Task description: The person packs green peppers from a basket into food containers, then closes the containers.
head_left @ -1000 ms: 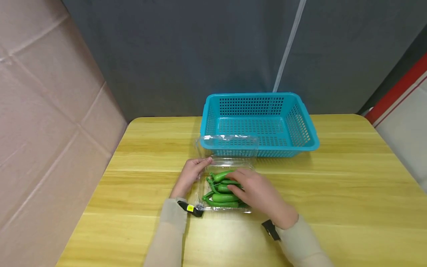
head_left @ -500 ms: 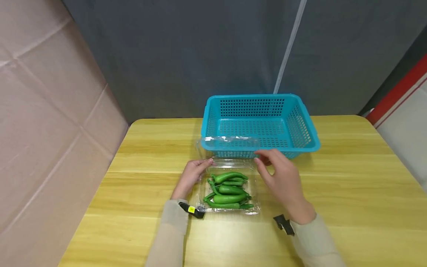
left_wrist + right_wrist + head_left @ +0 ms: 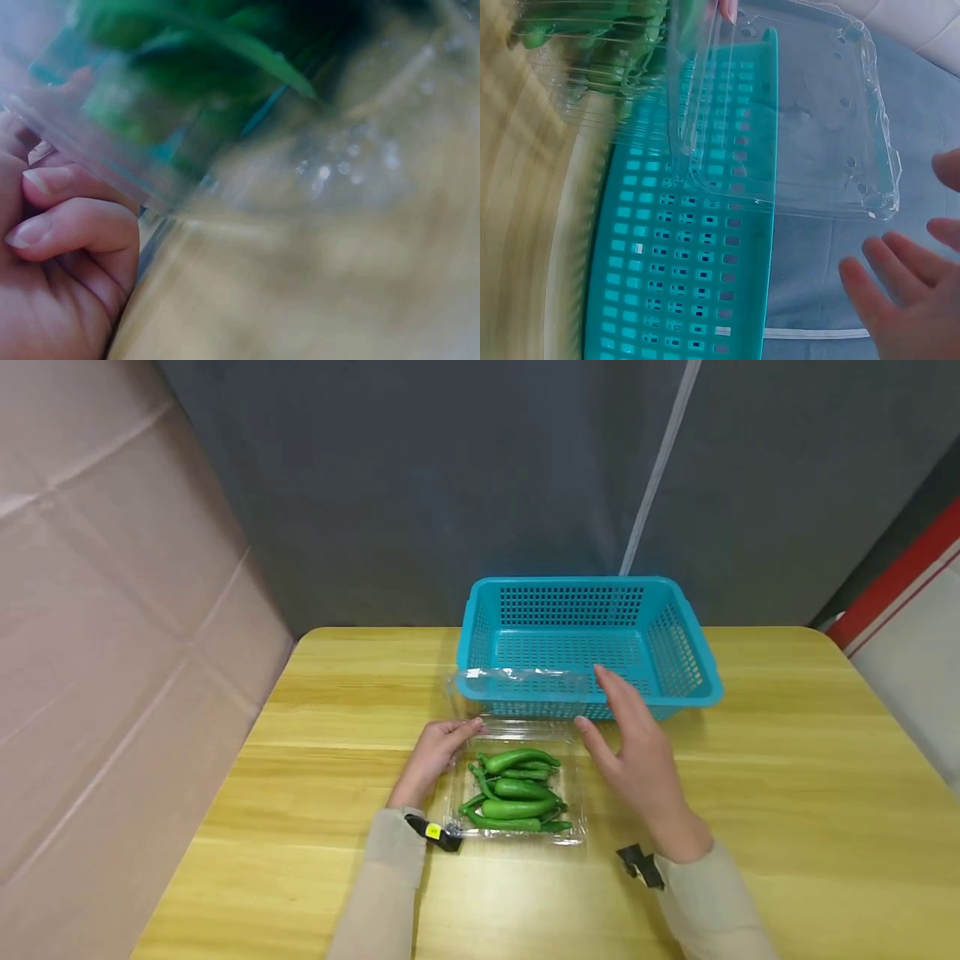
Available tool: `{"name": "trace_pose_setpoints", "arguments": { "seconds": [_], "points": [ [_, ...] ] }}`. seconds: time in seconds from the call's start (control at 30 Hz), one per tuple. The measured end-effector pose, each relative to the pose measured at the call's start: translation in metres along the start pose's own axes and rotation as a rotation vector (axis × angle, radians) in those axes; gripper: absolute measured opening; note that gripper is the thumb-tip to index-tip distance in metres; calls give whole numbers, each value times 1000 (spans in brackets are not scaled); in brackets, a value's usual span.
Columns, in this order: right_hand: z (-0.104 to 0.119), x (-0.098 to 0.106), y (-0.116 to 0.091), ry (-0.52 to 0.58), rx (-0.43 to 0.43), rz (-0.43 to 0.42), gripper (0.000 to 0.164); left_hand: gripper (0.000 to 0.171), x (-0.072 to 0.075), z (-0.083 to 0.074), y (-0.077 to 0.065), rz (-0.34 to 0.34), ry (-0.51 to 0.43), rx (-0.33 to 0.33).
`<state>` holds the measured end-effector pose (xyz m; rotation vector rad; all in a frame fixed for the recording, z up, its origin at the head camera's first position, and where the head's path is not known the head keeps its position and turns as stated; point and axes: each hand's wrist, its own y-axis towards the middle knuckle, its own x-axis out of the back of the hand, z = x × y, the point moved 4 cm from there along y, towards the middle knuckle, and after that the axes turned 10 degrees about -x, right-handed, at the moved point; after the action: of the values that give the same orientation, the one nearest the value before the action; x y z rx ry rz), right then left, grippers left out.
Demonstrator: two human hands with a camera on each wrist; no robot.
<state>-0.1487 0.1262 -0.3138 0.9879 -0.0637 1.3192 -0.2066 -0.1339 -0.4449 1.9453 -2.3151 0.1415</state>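
A clear plastic clamshell box (image 3: 576,789) lies on the table in the head view, its lid (image 3: 817,127) raised at the back. Several green chili peppers (image 3: 517,810) lie in its base. My left hand (image 3: 431,758) grips the box's back left corner by the hinge, thumb on top. In the left wrist view its fingers (image 3: 82,229) are curled at the plastic wall. My right hand (image 3: 641,764) is at the right of the box, beside the lid, its fingers spread and holding nothing. The right wrist view shows its fingertips (image 3: 855,277) apart from the lid's edge.
A blue plastic basket (image 3: 693,702) with perforated walls stands right behind the box; the lid overlaps its front in the head view. Behind the wooden table (image 3: 787,793) is a dark grey partition (image 3: 420,485). A pale padded wall (image 3: 112,635) rises at the left.
My right hand has left the peppers, moving right and away from me to beside the lid, and its fingers have since spread. The left hand has stayed at the box's corner.
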Motion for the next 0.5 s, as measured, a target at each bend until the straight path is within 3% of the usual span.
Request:
{"name": "trace_pose_setpoints", "arguments": {
  "seconds": [0.17,0.4,0.5],
  "points": [
    [1,-4,-2,26,12,62,54,46,-1,1,1,-16,12,-6],
    [6,-3,-4,29,80,-35,32,49,0,-4,-1,-28,-6,20],
    [7,-2,-4,50,109,-79,19,45,0,-15,-6,-21,-22,30]
  ]
}}
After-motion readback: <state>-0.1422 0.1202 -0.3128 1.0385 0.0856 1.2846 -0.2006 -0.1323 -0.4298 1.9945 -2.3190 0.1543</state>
